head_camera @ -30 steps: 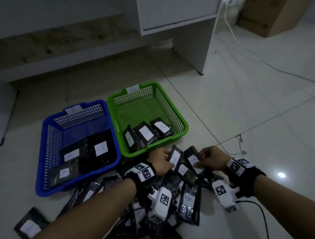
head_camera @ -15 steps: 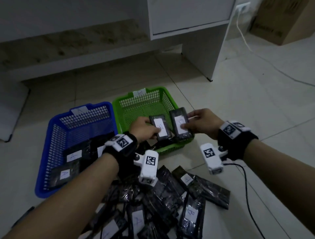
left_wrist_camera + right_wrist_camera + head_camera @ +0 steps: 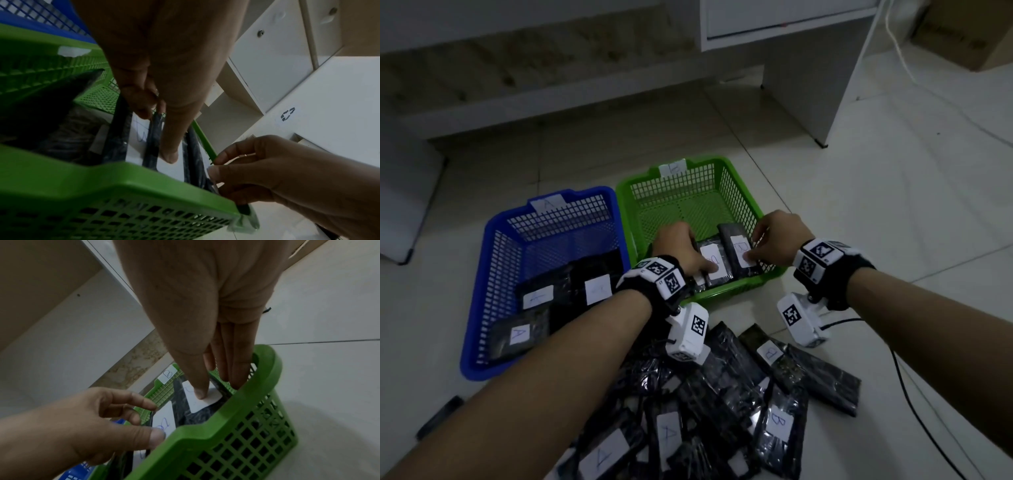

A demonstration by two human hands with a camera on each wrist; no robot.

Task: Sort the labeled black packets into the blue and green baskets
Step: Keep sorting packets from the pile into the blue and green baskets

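Pinching a B packet (image 3: 739, 249) in each hand (image 3: 777, 240), lower both flat into the green basket (image 3: 743, 192), then let go.

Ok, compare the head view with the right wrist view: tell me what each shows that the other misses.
Head view only: the pile of packets on the floor, the A packets in the blue basket, and both wrist cameras.
Right wrist view only: the right thumb pressing a packet's label from close up.
Both: the green basket with its B tag, and both hands placing B packets inside.
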